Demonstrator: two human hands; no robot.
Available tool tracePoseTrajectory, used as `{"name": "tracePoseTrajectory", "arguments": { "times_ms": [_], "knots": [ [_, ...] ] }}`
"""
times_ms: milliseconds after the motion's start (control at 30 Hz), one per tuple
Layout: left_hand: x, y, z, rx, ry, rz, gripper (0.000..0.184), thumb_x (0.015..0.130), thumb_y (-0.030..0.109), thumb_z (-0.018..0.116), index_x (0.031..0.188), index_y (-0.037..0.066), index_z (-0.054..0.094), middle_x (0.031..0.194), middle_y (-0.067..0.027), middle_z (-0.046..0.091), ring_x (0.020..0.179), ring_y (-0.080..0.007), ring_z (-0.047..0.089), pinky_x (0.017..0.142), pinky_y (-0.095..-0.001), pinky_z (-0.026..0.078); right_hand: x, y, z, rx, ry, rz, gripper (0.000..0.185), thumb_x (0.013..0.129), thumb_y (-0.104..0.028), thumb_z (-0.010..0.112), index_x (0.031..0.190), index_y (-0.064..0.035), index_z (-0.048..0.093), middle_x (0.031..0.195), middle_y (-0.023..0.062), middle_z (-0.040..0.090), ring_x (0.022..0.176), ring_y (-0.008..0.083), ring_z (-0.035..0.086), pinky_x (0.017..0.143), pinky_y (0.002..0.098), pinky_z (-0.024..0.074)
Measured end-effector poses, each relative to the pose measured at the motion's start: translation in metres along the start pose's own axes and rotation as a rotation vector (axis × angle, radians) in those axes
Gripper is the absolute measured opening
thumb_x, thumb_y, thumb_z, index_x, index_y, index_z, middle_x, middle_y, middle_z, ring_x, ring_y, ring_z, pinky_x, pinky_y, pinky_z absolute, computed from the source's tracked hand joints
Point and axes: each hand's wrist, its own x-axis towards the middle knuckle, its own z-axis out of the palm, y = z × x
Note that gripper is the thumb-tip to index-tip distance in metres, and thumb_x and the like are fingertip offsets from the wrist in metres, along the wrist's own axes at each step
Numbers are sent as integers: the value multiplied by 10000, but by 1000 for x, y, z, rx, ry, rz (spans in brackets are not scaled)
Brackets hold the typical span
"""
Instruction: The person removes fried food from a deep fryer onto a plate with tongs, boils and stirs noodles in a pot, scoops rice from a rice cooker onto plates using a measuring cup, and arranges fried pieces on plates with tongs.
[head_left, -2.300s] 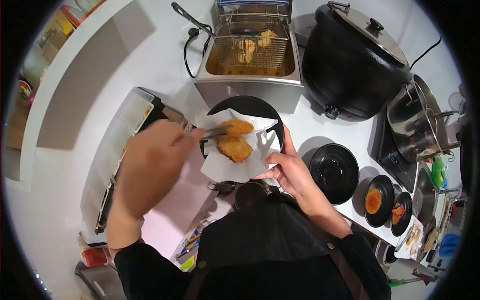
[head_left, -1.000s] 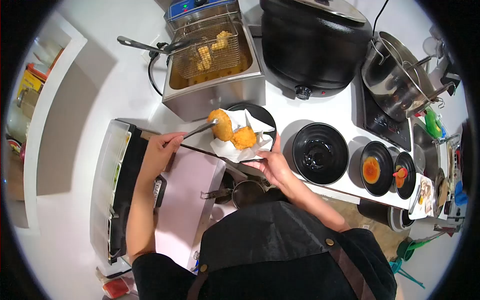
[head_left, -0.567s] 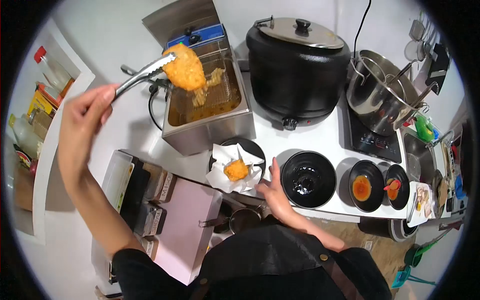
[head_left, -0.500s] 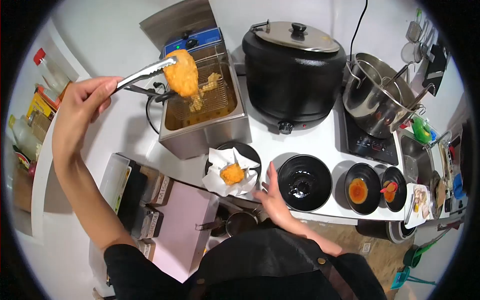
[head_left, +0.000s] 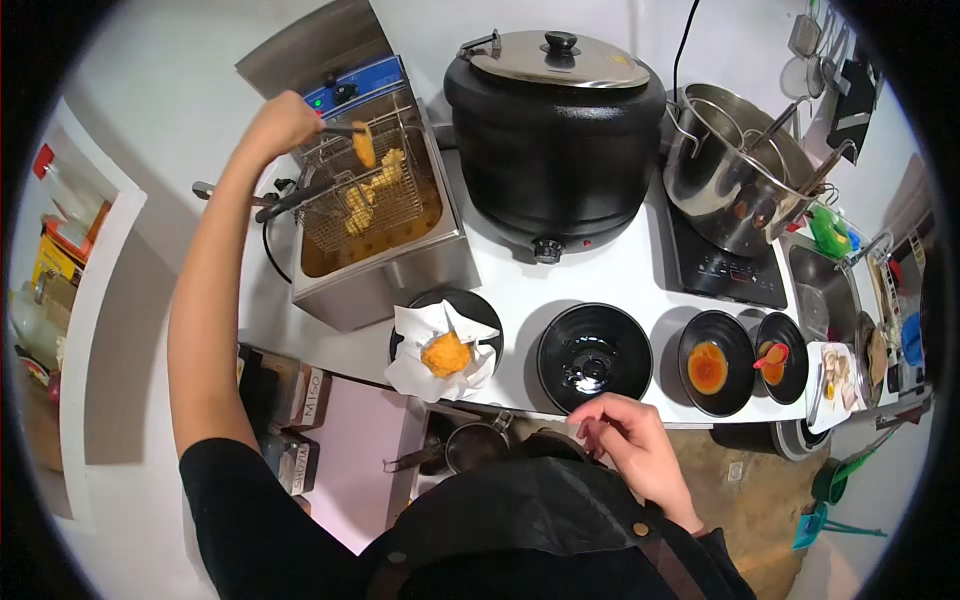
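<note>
My left hand (head_left: 285, 122) is closed on dark-handled tongs (head_left: 340, 130), whose tips grip a browned fried piece (head_left: 365, 146) over the fryer basket (head_left: 393, 205). Pale battered pieces (head_left: 359, 208) lie in that basket, above the oil. Another golden fried piece (head_left: 445, 354) rests on white paper (head_left: 414, 380) in a black bowl (head_left: 485, 306) on the counter, in front of the fryer. My right hand (head_left: 632, 442) is at the counter's front edge, just below a larger black bowl (head_left: 594, 358); its fingers are curled in, with nothing seen in them.
The steel fryer (head_left: 395, 278) stands beside a large black lidded pot (head_left: 555, 160). A steel pot (head_left: 735, 185) sits on a cooktop (head_left: 730, 275). Two sauce bowls stand at right, one with orange sauce (head_left: 708, 368). Labelled containers (head_left: 306, 395) are at lower left.
The tongs have lifted one fried piece off the paper and carried it over to the fryer basket. My right hand has let go of the papered bowl, moved right and curled its fingers.
</note>
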Motion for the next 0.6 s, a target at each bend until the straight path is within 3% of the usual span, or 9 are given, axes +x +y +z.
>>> {"name": "tracePoseTrajectory", "arguments": {
  "times_ms": [100, 200, 300, 367, 433, 500, 567, 600],
  "knots": [
    [25, -5, 36, -181, -334, -204, 322, 752, 265, 647, 633, -33, 628, 545, -79, 576, 542, -188, 571, 523, -330, 425, 11, 11, 0, 301, -39, 66, 194, 875, -11, 429, 982, -5, 591, 777, 33, 561, 638, 88, 534, 577, 215, 452],
    [19, -3, 44, -151, -393, -289, 359, 761, 264, 641, 571, -38, 601, 553, -99, 596, 563, -211, 587, 551, -346, 442, 36, -10, 14, 357, -194, -13, 205, 905, -56, 412, 1045, -5, 552, 776, 29, 548, 631, 92, 541, 556, 221, 475],
    [5, -9, 11, -41, -161, -42, 336, 777, 278, 624, 649, -33, 624, 589, -107, 611, 574, -219, 590, 580, -349, 450, 82, -47, 42, 508, -432, -114, 290, 927, -170, 407, 1129, 21, 488, 790, 84, 550, 631, 138, 576, 594, 247, 502],
    [-30, 5, -32, -78, -36, -59, 319, 801, 288, 591, 800, -24, 658, 643, -121, 627, 594, -212, 592, 602, -342, 450, 124, -81, 70, 624, -560, 18, 414, 917, -305, 439, 1151, 36, 446, 826, 138, 566, 653, 199, 603, 580, 266, 512],
    [-72, 8, -57, -137, 178, -69, 361, 827, 317, 561, 911, -22, 653, 634, -75, 591, 572, -147, 523, 573, -318, 421, 165, -112, 94, 747, -654, 115, 517, 894, -380, 461, 1171, 51, 391, 875, 185, 579, 670, 250, 613, 565, 286, 521],
    [-120, 23, -85, -176, 258, -181, 361, 832, 317, 541, 987, 9, 649, 666, -114, 607, 607, -185, 566, 603, -327, 434, 201, -143, 116, 757, -633, 194, 541, 877, -395, 483, 1168, 45, 361, 885, 238, 586, 718, 300, 625, 588, 318, 545],
    [-164, 31, -97, -180, 351, -244, 372, 842, 313, 533, 1019, 3, 636, 662, -90, 579, 613, -159, 536, 606, -303, 423, 231, -159, 144, 816, -556, 190, 480, 889, -324, 460, 1135, 72, 344, 831, 276, 585, 721, 310, 633, 619, 343, 564],
    [-181, 29, -100, -182, 399, -277, 377, 847, 312, 529, 1035, 0, 629, 660, -79, 565, 616, -146, 521, 607, -291, 417, 243, -159, 153, 835, -627, 59, 384, 893, -240, 428, 1046, 109, 375, 811, 296, 575, 704, 314, 639, 606, 343, 575]
  ]
}}
